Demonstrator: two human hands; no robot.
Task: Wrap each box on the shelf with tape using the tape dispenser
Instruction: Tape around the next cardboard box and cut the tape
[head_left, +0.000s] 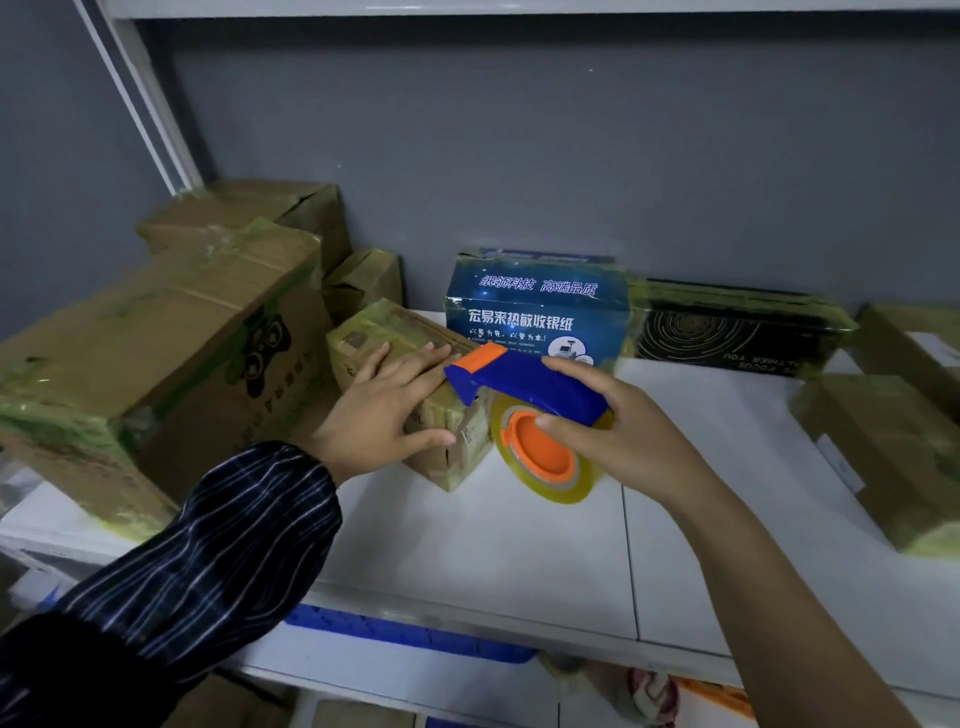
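My left hand (382, 405) is pressing spread fingers flat on the small box (415, 384) mid-shelf (467, 545); my right hand (618, 431) fingers are gripping the tape dispenser (524, 387) at the box's right edge.

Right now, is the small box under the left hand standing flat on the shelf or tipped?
Flat. The small box sits base-down on the shelf, left hand spread on top.

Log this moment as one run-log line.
left hand: flat on small box | right hand: holding tape dispenser at box's right edge | stage: taping
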